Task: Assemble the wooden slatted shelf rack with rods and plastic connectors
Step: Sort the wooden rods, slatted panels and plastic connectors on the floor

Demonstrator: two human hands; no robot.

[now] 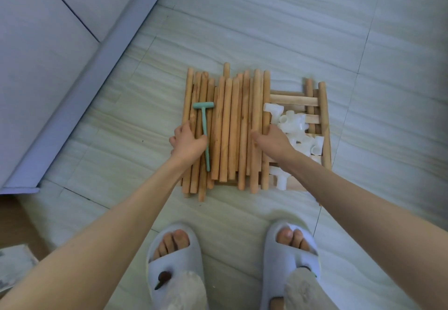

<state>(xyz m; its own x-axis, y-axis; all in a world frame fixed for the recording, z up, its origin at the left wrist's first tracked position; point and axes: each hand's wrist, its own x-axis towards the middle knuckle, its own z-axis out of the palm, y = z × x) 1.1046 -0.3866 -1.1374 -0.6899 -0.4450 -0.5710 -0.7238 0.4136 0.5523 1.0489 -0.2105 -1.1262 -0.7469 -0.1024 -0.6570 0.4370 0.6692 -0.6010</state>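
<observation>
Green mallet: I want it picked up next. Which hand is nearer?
Left. The left hand touches the green mallet handle; the right hand rests on rods farther right.

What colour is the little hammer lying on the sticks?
The small mallet is mint green, seen in the head view.

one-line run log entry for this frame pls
stage: parts still loose | left hand: grips rods at left edge | right hand: grips rods at right edge | mallet: lying on rods | connectors: on slatted panel
</observation>
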